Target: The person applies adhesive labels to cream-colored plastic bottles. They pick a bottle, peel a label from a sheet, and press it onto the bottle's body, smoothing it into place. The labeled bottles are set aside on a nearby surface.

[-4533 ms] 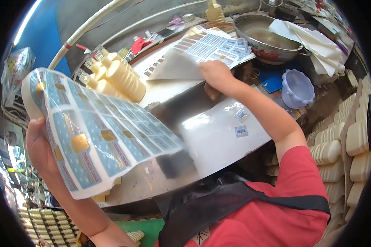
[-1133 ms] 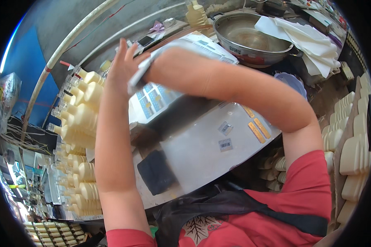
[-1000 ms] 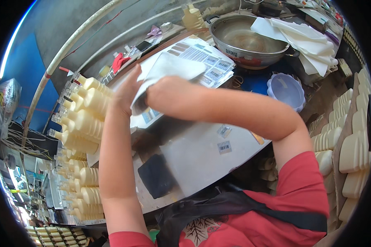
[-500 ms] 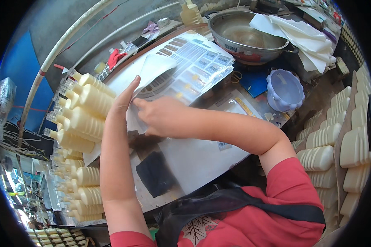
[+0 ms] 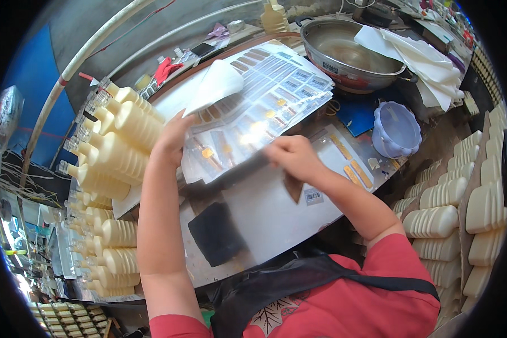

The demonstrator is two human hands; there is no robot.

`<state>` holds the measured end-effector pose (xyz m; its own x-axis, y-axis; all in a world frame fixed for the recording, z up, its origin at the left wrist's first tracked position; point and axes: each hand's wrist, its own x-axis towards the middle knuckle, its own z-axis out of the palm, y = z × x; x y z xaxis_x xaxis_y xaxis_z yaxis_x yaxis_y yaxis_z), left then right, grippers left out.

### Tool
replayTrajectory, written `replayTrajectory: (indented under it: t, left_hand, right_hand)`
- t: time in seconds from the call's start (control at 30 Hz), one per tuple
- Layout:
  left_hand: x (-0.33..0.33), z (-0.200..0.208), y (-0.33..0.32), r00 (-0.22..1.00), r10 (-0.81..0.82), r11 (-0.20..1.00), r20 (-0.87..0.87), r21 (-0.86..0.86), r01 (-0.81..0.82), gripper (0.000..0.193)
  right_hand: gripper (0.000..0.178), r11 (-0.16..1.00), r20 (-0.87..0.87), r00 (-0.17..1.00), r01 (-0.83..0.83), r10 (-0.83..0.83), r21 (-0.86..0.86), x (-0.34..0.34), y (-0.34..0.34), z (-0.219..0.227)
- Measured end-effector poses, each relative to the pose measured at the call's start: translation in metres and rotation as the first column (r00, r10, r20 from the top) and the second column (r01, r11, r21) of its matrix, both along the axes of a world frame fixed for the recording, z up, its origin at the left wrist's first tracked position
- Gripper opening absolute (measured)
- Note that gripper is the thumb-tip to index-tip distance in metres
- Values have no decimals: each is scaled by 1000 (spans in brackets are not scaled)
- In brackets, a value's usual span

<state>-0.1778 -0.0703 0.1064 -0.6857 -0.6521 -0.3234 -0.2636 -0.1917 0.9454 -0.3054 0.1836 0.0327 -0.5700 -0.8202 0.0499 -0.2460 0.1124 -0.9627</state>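
A stack of printed label sheets [image 5: 265, 98], with barcodes and gold and brown labels, lies on the bench. At its left edge my left hand [image 5: 173, 139] is closed on the white backing sheet [image 5: 219, 84], which is curled up over the labels. My right hand [image 5: 294, 159], slightly blurred, is closed above the front of the bench. A small dark brown label [image 5: 292, 187] hangs under its fingers. Below lies a white sheet [image 5: 265, 219], with a barcode label [image 5: 313, 196] near my right wrist and a black pad [image 5: 213, 234] at its left.
Cream plastic bottles [image 5: 118, 152] are stacked along the left side. More bottles [image 5: 431, 222] fill racks at the right. A large metal pan [image 5: 349, 53], white cloth [image 5: 434, 73], lavender bowl [image 5: 396, 129] and gold labels [image 5: 357, 173] sit at the far right of the bench.
My right hand has moved right, away from my left hand, and a brown label now shows under its fingers. The view has shifted slightly.
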Motion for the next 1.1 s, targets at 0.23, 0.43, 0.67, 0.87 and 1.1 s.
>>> replayTrajectory:
  t: [0.23, 0.43, 0.67, 0.87, 1.1]
  left_hand:
    - [3, -2, -13, 929, 53, 978, -365, 206, 25, 41]
    - [-1, 14, 1, 901, 63, 997, -428, 75, -34, 40]
    - [-29, 68, 42, 857, -159, 978, -490, -199, 68, 42]
    - [-54, 104, 63, 693, -130, 972, -709, 48, 232, 38]
    - [-8, 88, 34, 149, -426, 764, -892, -267, 588, 38]
  right_hand:
    - [49, 997, 700, 715, 49, 2, -53, -43, 36, -36]
    - [65, 960, 789, 614, 217, 5, -175, -56, 28, -24]
    - [41, 918, 882, 463, 308, 85, -250, -65, 14, -19]
    - [19, 817, 906, 338, 427, 254, -389, -101, -3, -28]
    - [22, 649, 834, 304, 525, 461, -550, -105, 4, 18]
